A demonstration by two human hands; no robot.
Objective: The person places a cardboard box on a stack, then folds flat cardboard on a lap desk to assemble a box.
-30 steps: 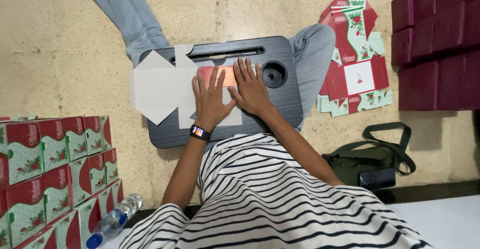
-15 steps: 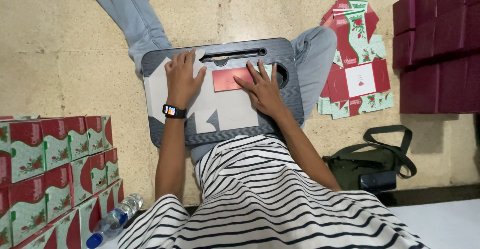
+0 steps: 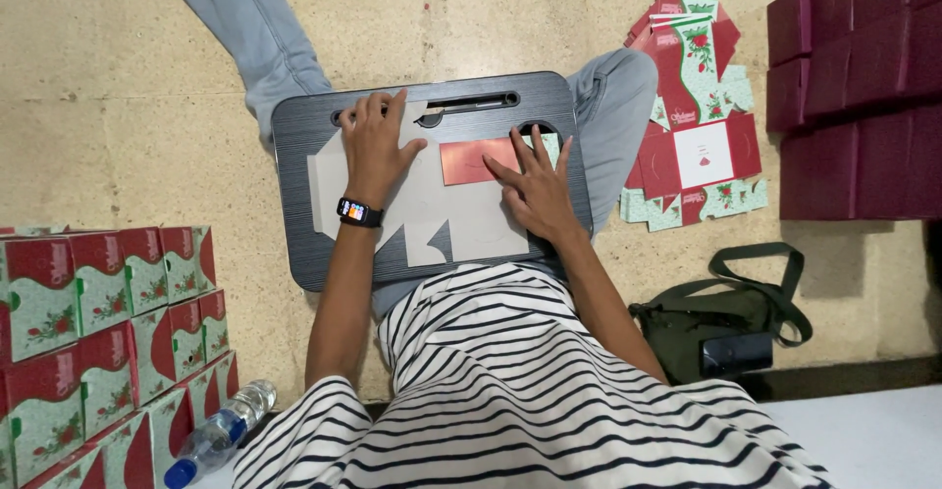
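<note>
Sitting on the speckled stone floor (image 3: 128, 87), you have a black wood-grain lap desk (image 3: 294, 146) across your legs, and around you it's crowded: stacked red-and-green floral cartons (image 3: 88, 322) on your left, a clear plastic bottle with a blue cap (image 3: 218, 432) by your hip, a fan of flat printed carton blanks (image 3: 702, 131) and a block of maroon boxes (image 3: 863, 87) on your right, an olive fabric bag (image 3: 721, 317) near your elbow. Nothing blocks the unfolded grey cardboard blank (image 3: 442, 219); it lies flat on the desk, long axis running left to right, one red flap (image 3: 469, 160) turned up at the far edge. Your left hand (image 3: 378, 141) presses palm-down, fingers together, on its left part. Your right hand (image 3: 535, 190) lies flat with fingers spread, touching the red flap.
</note>
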